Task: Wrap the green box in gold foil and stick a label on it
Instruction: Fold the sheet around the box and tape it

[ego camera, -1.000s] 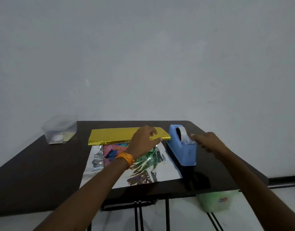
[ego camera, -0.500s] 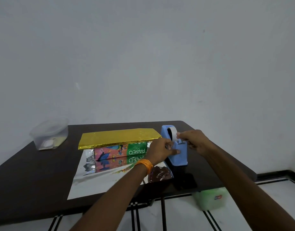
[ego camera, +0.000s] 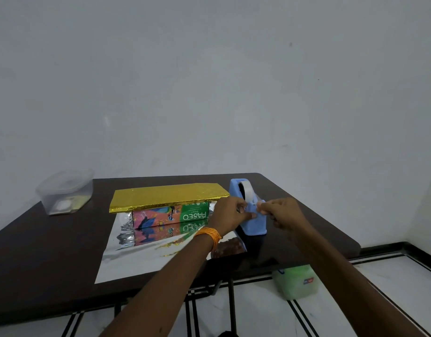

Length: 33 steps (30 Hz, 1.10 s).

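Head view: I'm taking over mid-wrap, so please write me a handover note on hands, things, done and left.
Left hand and right hand: both pinch tape at the blue dispenser.
Green box lies on the foil sheet, silver side up; a gold flap covers its top.
Done: first fold over the top.
Left: tape that flap, wrap the bare front and ends, stick a label.

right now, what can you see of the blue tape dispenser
The tape dispenser is pale blue, plastic-looking, upright on the dark table right of the green box. A whitish tape roll sits in its top. The left hand and right hand meet at its near end, apparently pinching a tape strip.
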Motion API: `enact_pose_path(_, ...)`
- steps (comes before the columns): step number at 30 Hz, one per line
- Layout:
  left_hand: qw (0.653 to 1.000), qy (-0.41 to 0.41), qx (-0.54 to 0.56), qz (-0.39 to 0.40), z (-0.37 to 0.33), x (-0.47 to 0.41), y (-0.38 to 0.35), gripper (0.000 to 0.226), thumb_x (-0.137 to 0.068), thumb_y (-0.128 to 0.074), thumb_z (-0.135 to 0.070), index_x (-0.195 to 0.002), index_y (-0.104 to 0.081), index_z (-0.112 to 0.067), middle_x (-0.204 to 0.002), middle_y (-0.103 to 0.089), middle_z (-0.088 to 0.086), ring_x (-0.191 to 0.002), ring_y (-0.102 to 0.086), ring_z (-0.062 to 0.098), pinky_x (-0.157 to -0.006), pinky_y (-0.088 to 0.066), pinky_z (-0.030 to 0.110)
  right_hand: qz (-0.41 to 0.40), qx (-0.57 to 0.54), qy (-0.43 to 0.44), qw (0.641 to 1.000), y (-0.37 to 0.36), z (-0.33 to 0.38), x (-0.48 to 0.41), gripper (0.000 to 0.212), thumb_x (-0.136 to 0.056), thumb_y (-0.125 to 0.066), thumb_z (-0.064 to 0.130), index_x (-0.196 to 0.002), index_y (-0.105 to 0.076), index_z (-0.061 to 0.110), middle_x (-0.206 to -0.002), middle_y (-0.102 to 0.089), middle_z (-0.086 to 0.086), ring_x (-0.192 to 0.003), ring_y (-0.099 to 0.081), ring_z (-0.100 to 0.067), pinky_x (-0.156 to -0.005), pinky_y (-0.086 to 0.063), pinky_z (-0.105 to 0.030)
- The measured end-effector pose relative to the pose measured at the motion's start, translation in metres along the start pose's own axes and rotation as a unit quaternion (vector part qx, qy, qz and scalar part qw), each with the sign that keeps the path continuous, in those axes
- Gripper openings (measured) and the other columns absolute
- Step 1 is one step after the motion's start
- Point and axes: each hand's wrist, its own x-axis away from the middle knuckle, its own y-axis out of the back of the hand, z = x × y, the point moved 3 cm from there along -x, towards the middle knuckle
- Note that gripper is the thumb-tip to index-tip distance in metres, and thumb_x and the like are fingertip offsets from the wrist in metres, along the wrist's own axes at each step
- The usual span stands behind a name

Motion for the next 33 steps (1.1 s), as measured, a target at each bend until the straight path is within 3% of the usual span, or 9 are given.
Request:
enact_pose_path(3, 1.000, 0.005, 0.011, -0.003, 0.004, 0.000, -0.003, 0.039, -0.077, -0.080, -0.046, -0.073, -0.070, -0.008, -0.071, -0.068, 0.009, -0.068, -0.062, 0.024, -0.062, -0.046, 0.037, 0.002, 0.016, -0.003, 1.000, -0.002, -0.012, 0.008, 0.019, -0.090, -0.068, 0.005, -0.080, -0.067, -0.011, -0.037, -0.048, 0.007, -0.029, -0.041, -0.001, -0.034, -0.031, -0.013)
enact_pose_path(6, 1.000, 0.001, 0.011, 0.001, 0.005, 0.000, -0.003, 0.038, -0.077, -0.081, -0.042, -0.079, -0.072, -0.005, -0.076, -0.070, 0.010, -0.072, -0.063, 0.024, -0.066, -0.048, 0.038, -0.024, 0.087, 0.043, 0.995, -0.003, -0.016, 0.008, 0.027, -0.090, -0.070, 0.009, -0.066, -0.065, -0.003, -0.036, -0.050, 0.008, -0.031, -0.045, 0.001, -0.037, -0.032, -0.010)
enact_pose_path(10, 1.000, -0.003, 0.020, 0.002, 0.002, 0.005, -0.003, 0.038, -0.080, -0.080, -0.038, -0.088, -0.072, -0.002, -0.076, -0.068, 0.011, -0.070, -0.060, 0.024, -0.061, -0.041, 0.032, -0.049, 0.282, 0.077, 0.955, 0.000, -0.031, 0.009, 0.044, -0.084, -0.074, 0.015, -0.048, -0.050, 0.016, -0.044, -0.046, 0.002, -0.038, -0.038, -0.008, -0.044, -0.041, -0.025)
enact_pose_path(14, 0.999, -0.012, 0.004, 0.038, 0.001, 0.012, 0.005, 0.049, -0.079, -0.082, -0.036, -0.118, -0.067, -0.010, -0.087, -0.071, 0.008, -0.080, -0.064, 0.022, -0.068, -0.047, 0.032, -0.088, 0.273, 0.172, 0.943, 0.010, -0.022, 0.021, 0.047, -0.088, -0.072, 0.023, -0.049, -0.046, 0.017, -0.042, -0.044, 0.004, -0.041, -0.037, -0.005, -0.048, -0.038, -0.029)
enact_pose_path(16, 0.999, -0.016, 0.001, 0.031, 0.008, 0.017, 0.021, 0.049, -0.078, -0.082, -0.027, -0.123, -0.066, -0.014, -0.086, -0.073, 0.004, -0.082, -0.067, 0.020, -0.073, -0.053, 0.034, -0.071, 0.260, 0.219, 0.938, 0.002, -0.005, 0.024, 0.035, -0.088, -0.070, 0.024, -0.057, -0.054, 0.016, -0.047, -0.046, 0.006, -0.046, -0.042, -0.005, -0.052, -0.039, -0.030)
enact_pose_path(19, 0.998, -0.029, -0.053, -0.030, 0.022, 0.024, 0.066, 0.022, -0.081, -0.071, -0.016, -0.103, -0.075, -0.016, -0.086, -0.074, 0.001, -0.078, -0.065, 0.015, -0.073, -0.053, 0.029, -0.055, 0.230, 0.254, 0.938, -0.022, 0.020, 0.029, 0.003, -0.088, -0.072, 0.021, -0.091, -0.071, 0.021, -0.083, -0.065, 0.004, -0.070, -0.061, -0.010, -0.065, -0.049, -0.031)
enact_pose_path(23, 0.987, -0.023, -0.122, -0.100, 0.057, 0.041, 0.149, 0.015, -0.086, -0.066, -0.014, -0.098, -0.076, -0.017, -0.093, -0.073, -0.001, -0.083, -0.064, 0.012, -0.075, -0.051, 0.028, 0.013, 0.146, 0.308, 0.940, -0.079, 0.044, 0.031, 0.032, -0.086, -0.075, 0.010, -0.114, -0.067, 0.024, -0.104, -0.061, 0.002, -0.082, -0.061, -0.004, -0.072, -0.046, -0.011)
enact_pose_path(27, 0.981, 0.013, -0.164, -0.101, 0.109, 0.067, 0.209, 0.014, -0.088, -0.072, -0.021, -0.102, -0.074, -0.020, -0.097, -0.067, -0.002, -0.089, -0.059, 0.012, -0.079, -0.050, 0.032, 0.118, 0.134, 0.324, 0.929, -0.155, 0.056, 0.024, 0.050, -0.081, -0.079, 0.009, -0.124, -0.063, 0.029, -0.101, -0.067, 0.002, -0.094, -0.064, -0.013, -0.082, -0.055, -0.035)
enact_pose_path(33, 0.983, 0.016, -0.142, -0.118, 0.146, 0.090, 0.231, 0.009, -0.086, -0.076, -0.022, -0.094, -0.077, -0.017, -0.094, -0.069, -0.003, -0.084, -0.062, 0.011, -0.077, -0.054, 0.034, 0.145, 0.170, 0.391, 0.893, -0.232, 0.074, 0.015, 0.059, -0.084, -0.077, 0.013, -0.138, -0.054, 0.025, -0.111, -0.071, 0.002, -0.104, -0.065, -0.016, -0.087, -0.054, -0.036)
